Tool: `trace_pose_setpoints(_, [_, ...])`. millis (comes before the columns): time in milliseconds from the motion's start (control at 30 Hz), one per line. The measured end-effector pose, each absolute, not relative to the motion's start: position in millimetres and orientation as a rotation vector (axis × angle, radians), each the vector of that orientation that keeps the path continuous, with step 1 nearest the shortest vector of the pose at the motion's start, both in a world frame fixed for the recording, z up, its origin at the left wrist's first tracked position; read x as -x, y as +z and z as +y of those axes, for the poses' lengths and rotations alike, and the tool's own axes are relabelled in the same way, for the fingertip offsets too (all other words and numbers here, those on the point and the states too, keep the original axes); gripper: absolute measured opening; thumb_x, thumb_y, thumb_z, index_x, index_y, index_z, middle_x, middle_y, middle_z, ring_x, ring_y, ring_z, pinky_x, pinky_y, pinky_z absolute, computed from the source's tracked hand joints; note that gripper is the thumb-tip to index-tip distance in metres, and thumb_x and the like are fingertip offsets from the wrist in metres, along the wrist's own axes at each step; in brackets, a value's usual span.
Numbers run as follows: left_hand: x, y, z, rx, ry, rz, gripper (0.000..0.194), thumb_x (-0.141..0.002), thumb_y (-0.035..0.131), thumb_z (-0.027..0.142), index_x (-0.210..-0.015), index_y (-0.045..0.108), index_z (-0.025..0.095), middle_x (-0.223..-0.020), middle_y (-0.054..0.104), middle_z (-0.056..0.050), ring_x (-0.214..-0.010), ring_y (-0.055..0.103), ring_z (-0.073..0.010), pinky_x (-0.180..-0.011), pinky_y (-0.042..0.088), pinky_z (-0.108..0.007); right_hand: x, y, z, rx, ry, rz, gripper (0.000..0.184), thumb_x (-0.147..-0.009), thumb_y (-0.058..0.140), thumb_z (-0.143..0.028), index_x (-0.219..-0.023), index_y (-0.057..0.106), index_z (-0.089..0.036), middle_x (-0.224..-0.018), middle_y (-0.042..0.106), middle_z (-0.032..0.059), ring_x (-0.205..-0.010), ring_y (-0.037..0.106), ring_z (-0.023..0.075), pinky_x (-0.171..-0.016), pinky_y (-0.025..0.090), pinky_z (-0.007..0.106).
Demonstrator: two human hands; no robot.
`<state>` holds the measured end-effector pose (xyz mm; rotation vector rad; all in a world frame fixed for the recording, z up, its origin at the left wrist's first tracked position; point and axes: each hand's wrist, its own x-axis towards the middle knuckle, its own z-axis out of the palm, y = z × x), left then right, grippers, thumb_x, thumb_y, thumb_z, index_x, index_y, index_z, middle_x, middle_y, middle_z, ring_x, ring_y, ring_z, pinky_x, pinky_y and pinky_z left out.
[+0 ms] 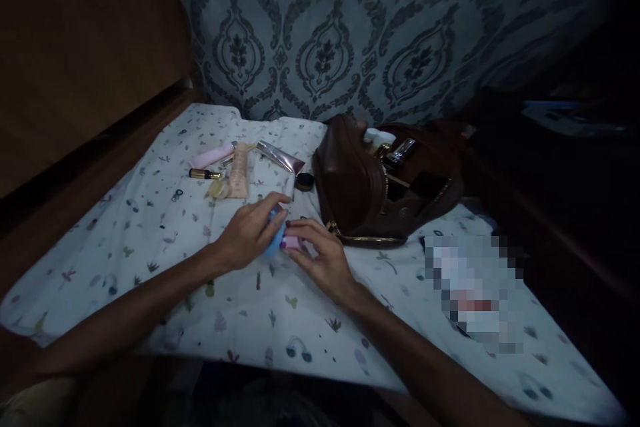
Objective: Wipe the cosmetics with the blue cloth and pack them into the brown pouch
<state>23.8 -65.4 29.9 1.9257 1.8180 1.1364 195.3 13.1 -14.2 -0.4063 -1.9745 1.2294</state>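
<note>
Above the printed cloth, my left hand is closed around a translucent blue object, its shape mostly hidden by the fingers. My right hand pinches a small pink piece close against the blue object; whether the two are joined, I cannot tell. Just beyond my hands lie a peach squeeze tube, a pink tube, a silvery tube, a small black-and-gold tube, a little yellowish jar and a round black item.
An unzipped brown leather bag stands to the right, with several small items inside. A pixelated flat object lies at the right of the patterned cloth. Brown wooden furniture borders the left, and a patterned wall the back.
</note>
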Motion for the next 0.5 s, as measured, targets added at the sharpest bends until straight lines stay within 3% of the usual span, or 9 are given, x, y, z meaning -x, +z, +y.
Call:
trace_pose_setpoints(67, [-26.5, 26.4, -64.3, -1.875, 1.007, 1.759, 0.031, -0.101, 0.037, 0.038, -0.119, 0.055, 0.020, -0.078, 0.066, -0.001, -0.069, 0.062, -0.0189, -0.067, 0.045, -0.029, -196.6, -14.1, 10.3, 0.362, 1.181, -2.008, 0.011, -0.083, 0.074, -0.030, -0.093, 0.078, -0.028, -0.104, 0.071, 0.0068, -0.097, 0.066, 0.0241, -0.088, 0.054, 0.041])
trace_pose_setpoints(167, [-17.7, 16.3, -56.7, -1.815, 0.922, 1.684, 0.033, -0.100, 0.037, 0.041, -0.103, 0.061, 0.019, -0.077, 0.066, -0.001, -0.072, 0.063, -0.0200, -0.069, 0.045, -0.030, -196.8, -15.5, 9.7, 0.392, 1.220, -1.979, 0.012, -0.083, 0.075, -0.030, -0.094, 0.078, -0.028, -0.105, 0.070, 0.0069, -0.098, 0.066, 0.0235, -0.090, 0.053, 0.041])
trace_pose_setpoints(267, [-8.1, 7.9, -50.1, -1.754, 1.021, 1.604, 0.031, -0.098, 0.042, 0.042, -0.093, 0.062, 0.019, -0.085, 0.067, -0.002, -0.082, 0.063, -0.0206, -0.076, 0.046, -0.030, -193.0, -16.6, 11.2, 0.499, 1.424, -1.797, 0.030, -0.076, 0.081, -0.035, -0.105, 0.074, -0.029, -0.109, 0.070, 0.0058, -0.105, 0.065, 0.0233, -0.091, 0.054, 0.039])
trace_pose_setpoints(367, [-11.9, 3.9, -50.0, -1.641, 1.193, 1.622, 0.027, -0.097, 0.045, 0.041, -0.094, 0.061, 0.019, -0.081, 0.063, 0.000, -0.079, 0.059, -0.0188, -0.073, 0.045, -0.028, -187.7, -16.8, 11.4, 0.589, 1.652, -1.547, 0.050, -0.068, 0.087, -0.039, -0.113, 0.067, -0.028, -0.110, 0.070, 0.0035, -0.105, 0.065, 0.0215, -0.090, 0.054, 0.035])
trace_pose_setpoints(500, [-28.4, 2.8, -54.9, -1.529, 1.362, 1.656, 0.021, -0.096, 0.048, 0.038, -0.098, 0.058, 0.019, -0.088, 0.063, -0.001, -0.084, 0.059, -0.0189, -0.077, 0.046, -0.028, -183.3, -19.4, 8.0, 0.651, 1.873, -1.517, 0.035, -0.081, 0.074, -0.049, -0.101, 0.069, -0.021, -0.097, 0.071, 0.0033, -0.093, 0.066, 0.0193, -0.090, 0.051, 0.033])
